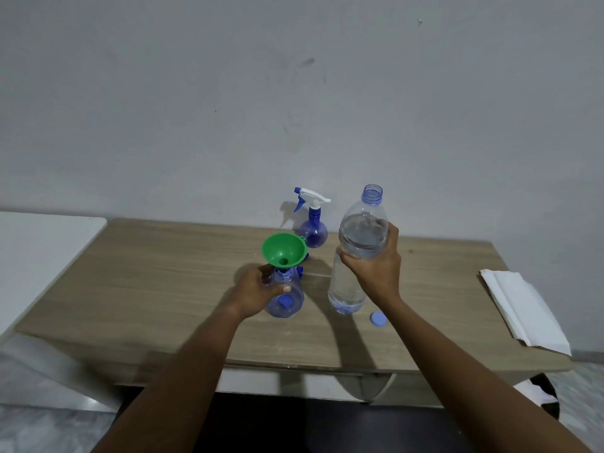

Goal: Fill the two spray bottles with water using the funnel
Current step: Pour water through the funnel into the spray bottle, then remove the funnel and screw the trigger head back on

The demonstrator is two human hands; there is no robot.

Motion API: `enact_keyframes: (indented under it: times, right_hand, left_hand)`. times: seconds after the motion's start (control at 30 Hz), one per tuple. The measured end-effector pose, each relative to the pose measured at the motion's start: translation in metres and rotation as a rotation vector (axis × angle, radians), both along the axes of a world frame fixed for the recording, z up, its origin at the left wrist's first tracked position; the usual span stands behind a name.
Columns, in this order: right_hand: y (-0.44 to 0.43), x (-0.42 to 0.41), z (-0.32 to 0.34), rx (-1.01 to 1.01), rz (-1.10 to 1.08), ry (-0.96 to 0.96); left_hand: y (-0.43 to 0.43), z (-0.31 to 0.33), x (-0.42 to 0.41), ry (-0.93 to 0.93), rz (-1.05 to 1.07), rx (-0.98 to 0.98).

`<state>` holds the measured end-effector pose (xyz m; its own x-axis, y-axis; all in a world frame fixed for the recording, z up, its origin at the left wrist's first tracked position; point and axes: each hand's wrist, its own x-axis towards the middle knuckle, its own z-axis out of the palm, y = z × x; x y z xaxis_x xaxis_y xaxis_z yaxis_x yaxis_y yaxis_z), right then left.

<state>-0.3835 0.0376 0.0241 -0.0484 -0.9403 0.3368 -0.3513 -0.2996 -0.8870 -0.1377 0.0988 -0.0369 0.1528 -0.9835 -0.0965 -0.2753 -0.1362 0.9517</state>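
Note:
A green funnel (283,249) sits in the neck of a clear blue spray bottle (287,300) without its spray head, near the middle of the wooden table (147,282). My left hand (258,289) grips this bottle's body from the left. My right hand (376,266) holds a large uncapped water bottle (354,250) upright, its base just above or on the table; it is mostly full. A second blue spray bottle (313,228) with its white and blue trigger head on stands behind, near the wall. A blue part (302,264) lies behind the funnel bottle, mostly hidden.
The water bottle's blue cap (378,318) lies on the table right of its base. A folded white cloth or paper (523,312) lies at the table's right end. A white surface (39,256) adjoins the table on the left. A wall stands right behind.

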Motion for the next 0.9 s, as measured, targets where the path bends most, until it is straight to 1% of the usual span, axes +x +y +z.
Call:
enact_keyframes:
  times: [0.2, 0.4, 0.5, 0.57, 0.63, 0.67, 0.7, 0.77, 0.83, 0.9]
  right_hand:
    - [0.001, -0.002, 0.0, 0.026, 0.008, 0.022]
    - [0.007, -0.009, -0.013, 0.104, 0.014, 0.127]
    - [0.021, -0.014, -0.029, 0.097, 0.054, 0.088]
    - [0.033, -0.019, -0.04, 0.091, -0.028, 0.078]
    - [0.046, -0.02, -0.046, 0.032, -0.162, 0.073]
    - [0.053, -0.018, -0.047, -0.013, -0.194, 0.062]
    - [0.058, -0.015, -0.048, -0.045, -0.188, 0.044]
    - [0.066, -0.005, -0.047, -0.067, -0.088, 0.018]
    - [0.07, 0.012, -0.045, -0.065, 0.03, 0.012]
    - [0.069, 0.032, -0.038, -0.021, 0.145, -0.018]
  left_hand:
    - [0.003, 0.003, -0.002, -0.007, -0.006, -0.014]
    - [0.009, 0.005, -0.007, -0.041, 0.038, -0.023]
    - [0.012, 0.006, -0.008, -0.065, 0.046, -0.054]
    - [0.016, 0.008, -0.006, -0.072, 0.02, -0.038]
    - [0.021, 0.012, -0.002, -0.069, -0.017, -0.012]
    - [0.023, 0.014, 0.001, -0.069, -0.036, -0.003]
    - [0.024, 0.015, 0.004, -0.074, -0.056, 0.002]
    - [0.028, 0.018, 0.011, -0.096, -0.091, 0.015]
    - [0.032, 0.019, 0.019, -0.118, -0.126, 0.024]
    - [0.035, 0.019, 0.027, -0.132, -0.149, 0.026]
